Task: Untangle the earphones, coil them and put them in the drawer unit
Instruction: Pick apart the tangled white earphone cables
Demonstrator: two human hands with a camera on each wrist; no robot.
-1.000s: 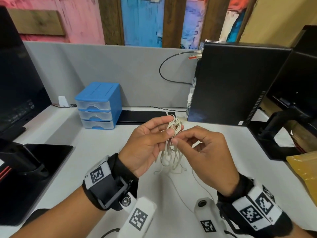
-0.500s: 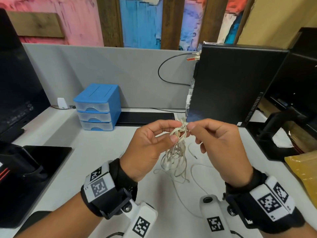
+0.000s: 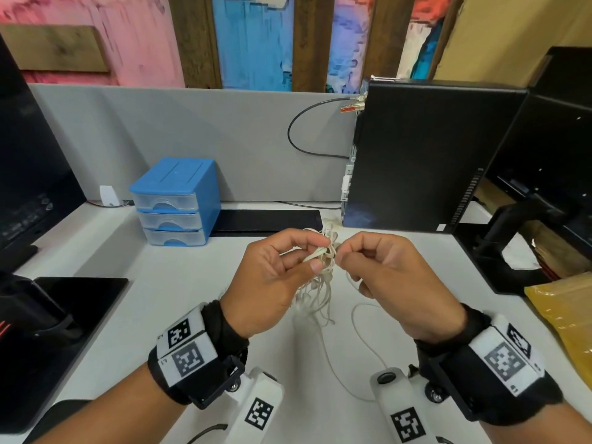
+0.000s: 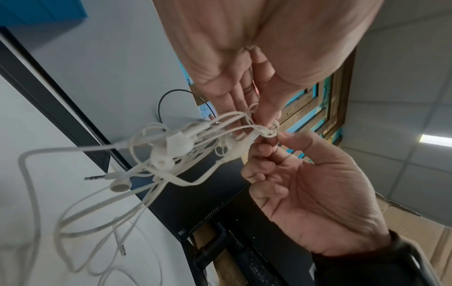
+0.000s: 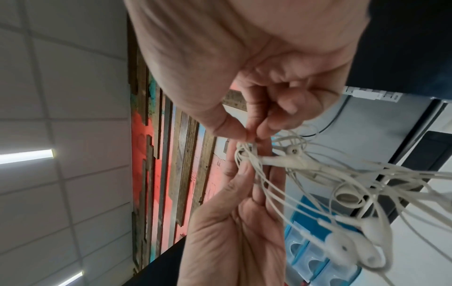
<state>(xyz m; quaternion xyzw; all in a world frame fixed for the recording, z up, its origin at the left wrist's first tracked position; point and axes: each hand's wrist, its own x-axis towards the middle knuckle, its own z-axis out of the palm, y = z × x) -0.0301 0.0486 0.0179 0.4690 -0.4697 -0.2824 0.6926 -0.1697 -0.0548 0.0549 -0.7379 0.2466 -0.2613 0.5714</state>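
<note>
1. Held above the white desk (image 3: 134, 299): tangled white thin-corded earphones (image 3: 320, 277).
2. Left hand (image 3: 275, 277) and right hand (image 3: 384, 277) close together, both pinching the knot.
3. Probably light, limp, snag-prone; best gripped beside the knot, never by the buds.

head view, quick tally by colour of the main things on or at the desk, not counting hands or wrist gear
Black: 3, namely the computer tower, the flat slab behind the drawers and the monitor stand base
Blue: 1, the drawer unit
White: 1, the tangle of earphones
Yellow: 1, the padded envelope
Total: 6
</note>
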